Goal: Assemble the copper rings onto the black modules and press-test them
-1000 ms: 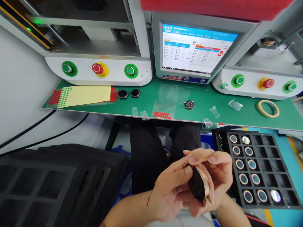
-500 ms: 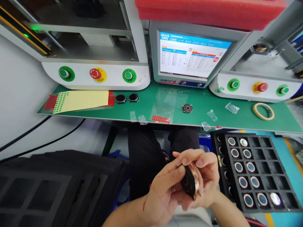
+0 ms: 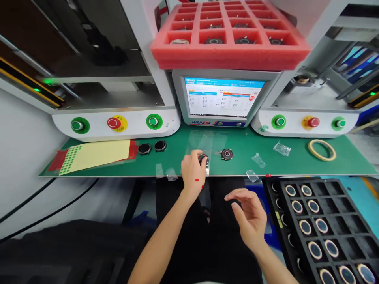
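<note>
My left hand reaches over the front of the green bench, its fingers closed around a dark round watch case. The case is at the clear plastic sheet, mostly covered by the fingers; whether it rests on the sheet I cannot tell. Just right of it lies another watch case with its sensor back facing up. My right hand hovers over my lap with curled, parted fingers and holds nothing. Small red marks show on the back of my left hand.
A black foam tray with round watch parts stands at the right. Two watches, a yellow sheet, plastic scraps and a tape roll lie on the bench. Behind are a monitor, machine buttons and a red foam tray.
My left hand has carried the watch case from above my lap forward to the bench. My right hand has let go of it and opened. The view has tilted up.
</note>
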The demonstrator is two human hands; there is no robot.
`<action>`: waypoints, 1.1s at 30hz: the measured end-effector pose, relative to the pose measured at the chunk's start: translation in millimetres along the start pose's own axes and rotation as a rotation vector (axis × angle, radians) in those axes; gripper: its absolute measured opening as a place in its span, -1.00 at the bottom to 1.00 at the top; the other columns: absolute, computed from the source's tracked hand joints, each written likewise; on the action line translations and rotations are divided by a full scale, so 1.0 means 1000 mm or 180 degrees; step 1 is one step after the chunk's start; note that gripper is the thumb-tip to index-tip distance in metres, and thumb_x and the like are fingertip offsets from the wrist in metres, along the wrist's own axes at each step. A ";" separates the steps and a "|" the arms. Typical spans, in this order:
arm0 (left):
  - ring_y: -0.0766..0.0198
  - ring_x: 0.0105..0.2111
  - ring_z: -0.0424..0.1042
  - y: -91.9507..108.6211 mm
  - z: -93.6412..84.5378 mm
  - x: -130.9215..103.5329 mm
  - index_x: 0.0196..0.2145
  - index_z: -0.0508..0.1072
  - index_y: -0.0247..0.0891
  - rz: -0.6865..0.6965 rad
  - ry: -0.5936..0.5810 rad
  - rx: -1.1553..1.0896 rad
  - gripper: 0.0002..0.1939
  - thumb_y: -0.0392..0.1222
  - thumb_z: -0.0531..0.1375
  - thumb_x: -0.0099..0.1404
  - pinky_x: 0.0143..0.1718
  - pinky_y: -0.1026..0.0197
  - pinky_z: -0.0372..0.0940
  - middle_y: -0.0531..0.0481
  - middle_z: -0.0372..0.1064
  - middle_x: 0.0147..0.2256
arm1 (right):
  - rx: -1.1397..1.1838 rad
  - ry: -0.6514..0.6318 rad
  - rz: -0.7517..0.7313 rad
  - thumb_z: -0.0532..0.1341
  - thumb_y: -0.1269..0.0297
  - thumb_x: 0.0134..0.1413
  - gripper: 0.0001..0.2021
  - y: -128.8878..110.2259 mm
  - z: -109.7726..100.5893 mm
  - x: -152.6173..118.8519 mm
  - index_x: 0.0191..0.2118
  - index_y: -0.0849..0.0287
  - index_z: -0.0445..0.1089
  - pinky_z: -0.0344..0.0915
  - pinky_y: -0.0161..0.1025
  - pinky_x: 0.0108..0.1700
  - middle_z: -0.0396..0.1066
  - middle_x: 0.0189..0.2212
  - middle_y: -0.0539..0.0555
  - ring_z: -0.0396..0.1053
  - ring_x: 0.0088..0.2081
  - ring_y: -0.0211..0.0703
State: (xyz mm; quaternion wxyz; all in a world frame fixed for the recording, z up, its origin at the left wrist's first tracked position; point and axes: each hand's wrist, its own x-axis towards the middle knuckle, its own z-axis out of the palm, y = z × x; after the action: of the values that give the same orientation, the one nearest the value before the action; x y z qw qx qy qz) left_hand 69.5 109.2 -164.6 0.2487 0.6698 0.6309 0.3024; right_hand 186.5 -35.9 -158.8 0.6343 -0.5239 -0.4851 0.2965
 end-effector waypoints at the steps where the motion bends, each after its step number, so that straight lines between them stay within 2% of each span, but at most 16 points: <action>1: -0.12 -0.11 0.35 -0.003 0.003 0.001 -0.15 0.45 -0.28 -0.0013 0.0080 0.0106 -0.83 -0.24 0.15 0.32 -0.03 -0.13 0.21 -0.24 0.47 -0.25 | -0.0067 -0.0038 0.0056 0.17 0.41 0.22 -0.90 0.001 0.000 0.001 -0.17 0.10 0.35 0.46 -0.22 -0.23 0.43 -0.36 0.02 0.47 -0.31 -0.20; 5: -0.20 0.08 0.26 -0.009 0.004 -0.004 -0.16 0.47 -0.28 0.0020 0.0421 0.0302 -0.83 -0.22 0.17 0.31 0.09 -0.22 0.12 -0.31 0.43 -0.05 | -0.0237 -0.0092 0.0341 0.21 0.41 0.19 -0.97 0.004 0.008 0.003 -0.28 0.16 0.38 0.43 -0.30 -0.33 0.44 -0.44 0.01 0.46 -0.41 -0.24; 7: -0.13 0.11 0.29 -0.005 -0.002 -0.012 -0.11 0.48 -0.29 0.0118 0.0517 0.0216 -0.79 -0.19 0.15 0.34 0.11 -0.15 0.17 -0.30 0.41 0.02 | -0.0323 -0.0133 0.0415 0.22 0.42 0.17 -0.95 0.002 0.014 0.003 -0.32 0.17 0.39 0.42 -0.33 -0.36 0.44 -0.47 0.00 0.45 -0.43 -0.26; 8: -0.03 0.03 0.39 -0.001 -0.006 -0.017 -0.10 0.48 -0.28 0.0176 0.0507 0.0147 -0.77 -0.18 0.10 0.38 0.06 -0.06 0.25 -0.26 0.46 -0.02 | -0.0358 -0.0171 0.0420 0.23 0.42 0.15 -0.95 0.000 0.018 0.003 -0.34 0.17 0.40 0.42 -0.34 -0.37 0.44 -0.47 0.00 0.44 -0.44 -0.27; 10: 0.22 -0.34 0.54 0.009 -0.016 -0.031 -0.22 0.51 -0.27 0.0222 0.0418 -0.0182 -0.68 -0.15 -0.02 0.46 -0.24 0.19 0.40 -0.10 0.56 -0.31 | -0.0397 -0.0272 0.0394 0.24 0.42 0.12 -0.95 -0.008 0.024 0.001 -0.36 0.18 0.41 0.41 -0.34 -0.37 0.44 -0.48 0.00 0.42 -0.46 -0.27; 12: 0.39 -0.71 0.35 0.020 -0.026 -0.045 -0.49 0.47 -0.27 0.0270 0.0432 -0.0752 -0.53 -0.11 -0.05 0.48 -0.58 0.34 0.27 0.07 0.40 -0.66 | -0.0415 -0.0397 0.0309 0.25 0.42 0.10 -0.96 -0.019 0.028 -0.004 -0.36 0.18 0.42 0.42 -0.33 -0.37 0.45 -0.48 0.00 0.42 -0.46 -0.27; 14: 0.46 -0.82 0.18 0.029 -0.036 -0.058 -0.71 0.31 -0.27 0.0482 0.0621 -0.1309 -0.41 -0.10 -0.03 0.48 -0.69 0.37 0.12 0.12 0.18 -0.81 | -0.0398 -0.0505 0.0184 0.26 0.43 0.09 -0.97 -0.029 0.030 -0.009 -0.33 0.18 0.42 0.42 -0.33 -0.36 0.46 -0.46 0.01 0.43 -0.44 -0.26; 17: 0.47 -0.79 0.15 0.036 -0.046 -0.072 -0.79 0.19 -0.27 0.0921 0.0862 -0.1700 -0.34 -0.12 -0.06 0.49 -0.68 0.35 0.05 0.09 0.10 -0.82 | -0.0235 -0.0638 0.0067 0.27 0.46 0.08 -0.93 -0.042 0.031 -0.018 -0.29 0.17 0.42 0.43 -0.32 -0.34 0.48 -0.43 0.03 0.45 -0.40 -0.24; 22: 0.47 -0.77 0.08 0.037 -0.051 -0.083 -0.76 0.15 -0.27 0.1166 0.0931 -0.1804 -0.36 -0.10 -0.07 0.50 -0.67 0.30 -0.03 0.10 0.05 -0.80 | 0.0015 -0.0710 0.0181 0.28 0.48 0.09 -0.92 -0.052 0.031 -0.028 -0.31 0.16 0.44 0.43 -0.29 -0.33 0.51 -0.44 0.03 0.48 -0.38 -0.22; 30: 0.43 -0.77 0.08 0.036 -0.056 -0.090 -0.74 0.18 -0.23 0.1666 0.1345 -0.1423 -0.38 -0.07 -0.07 0.48 -0.69 0.29 0.02 0.10 0.07 -0.79 | 0.0252 -0.0319 0.0377 0.35 0.51 0.02 -0.86 -0.058 0.037 -0.038 -0.33 0.11 0.53 0.45 -0.29 -0.38 0.55 -0.46 -0.01 0.51 -0.41 -0.20; 33: 0.42 -0.77 0.09 0.034 -0.057 -0.089 -0.74 0.18 -0.23 0.1845 0.1464 -0.1363 -0.38 -0.07 -0.07 0.49 -0.69 0.29 0.04 0.10 0.08 -0.79 | 0.0277 -0.0195 0.0308 0.36 0.55 0.00 -0.80 -0.059 0.039 -0.041 -0.30 0.09 0.55 0.47 -0.31 -0.38 0.57 -0.44 -0.01 0.52 -0.42 -0.21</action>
State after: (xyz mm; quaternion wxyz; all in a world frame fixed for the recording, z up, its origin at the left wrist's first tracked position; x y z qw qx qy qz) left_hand 50.6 15.2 -109.0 0.1396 0.6678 0.3786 0.6255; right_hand 128.4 -74.0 -115.5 0.6262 -0.5094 -0.4651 0.3634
